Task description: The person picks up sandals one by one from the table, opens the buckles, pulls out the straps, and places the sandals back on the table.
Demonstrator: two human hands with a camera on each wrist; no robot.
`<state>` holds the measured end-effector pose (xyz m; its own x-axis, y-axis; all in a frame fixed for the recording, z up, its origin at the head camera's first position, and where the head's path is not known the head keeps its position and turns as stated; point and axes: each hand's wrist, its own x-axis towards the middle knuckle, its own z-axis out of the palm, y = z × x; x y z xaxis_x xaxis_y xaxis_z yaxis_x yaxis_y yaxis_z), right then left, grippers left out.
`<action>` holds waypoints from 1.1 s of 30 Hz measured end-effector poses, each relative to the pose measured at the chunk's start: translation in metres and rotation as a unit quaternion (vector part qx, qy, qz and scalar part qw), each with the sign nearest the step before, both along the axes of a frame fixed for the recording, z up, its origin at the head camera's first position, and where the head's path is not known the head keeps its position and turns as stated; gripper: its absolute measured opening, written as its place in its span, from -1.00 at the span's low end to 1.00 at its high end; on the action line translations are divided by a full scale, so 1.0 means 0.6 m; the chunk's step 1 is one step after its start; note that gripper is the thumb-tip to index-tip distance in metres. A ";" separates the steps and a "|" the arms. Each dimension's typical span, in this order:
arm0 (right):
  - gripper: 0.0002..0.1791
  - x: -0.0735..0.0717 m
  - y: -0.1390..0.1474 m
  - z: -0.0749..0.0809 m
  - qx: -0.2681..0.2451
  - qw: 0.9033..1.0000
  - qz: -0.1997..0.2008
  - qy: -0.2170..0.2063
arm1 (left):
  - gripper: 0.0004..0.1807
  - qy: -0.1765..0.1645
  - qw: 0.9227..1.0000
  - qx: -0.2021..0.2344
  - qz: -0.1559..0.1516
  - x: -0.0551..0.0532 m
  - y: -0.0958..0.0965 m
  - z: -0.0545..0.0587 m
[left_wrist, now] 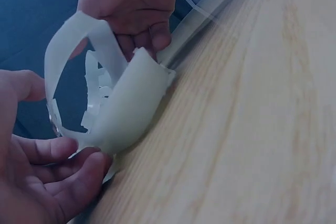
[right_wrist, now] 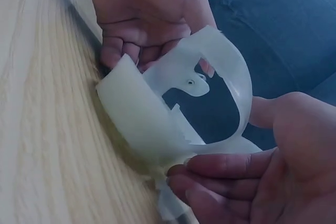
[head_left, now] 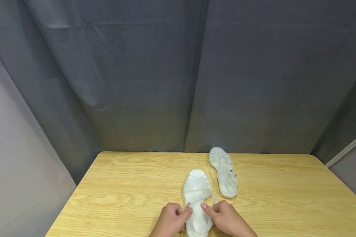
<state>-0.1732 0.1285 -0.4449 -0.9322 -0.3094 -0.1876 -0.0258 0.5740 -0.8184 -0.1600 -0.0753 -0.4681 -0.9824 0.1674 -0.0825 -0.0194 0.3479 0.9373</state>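
A translucent white jelly sandal [head_left: 197, 182] lies on the table between both hands, toe toward the far edge. At its left side my left hand [head_left: 170, 219] pinches the strap by a small metal buckle [head_left: 188, 205]. My right hand [head_left: 226, 219] holds the strap on the other side, its thumb over the sandal's inside. In the left wrist view the ankle strap [left_wrist: 65, 43] arches above the heel cup [left_wrist: 134, 103]. The right wrist view shows the right fingers [right_wrist: 226, 166] against the sandal's side. A matching sandal [head_left: 226, 177] lies farther back, right of the first.
The wooden table [head_left: 121, 184] has its far edge near a dark grey curtain [head_left: 142, 82]. Pale grey panels stand at the left and right sides. The second sandal's toe reaches slightly past the far edge in the head view.
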 end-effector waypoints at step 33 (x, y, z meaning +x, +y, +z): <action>-0.52 -0.057 -0.085 -0.020 -0.156 0.986 -0.064 -0.007 | -0.74 0.025 0.993 0.054 0.102 -0.046 -0.042 -0.004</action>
<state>-0.2077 0.0776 -0.4570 -0.9654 -0.2339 -0.1149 0.0430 0.2920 -0.9554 -0.1875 -0.1005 -0.4703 -0.9992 -0.0303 -0.0250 -0.0316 0.2381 0.9707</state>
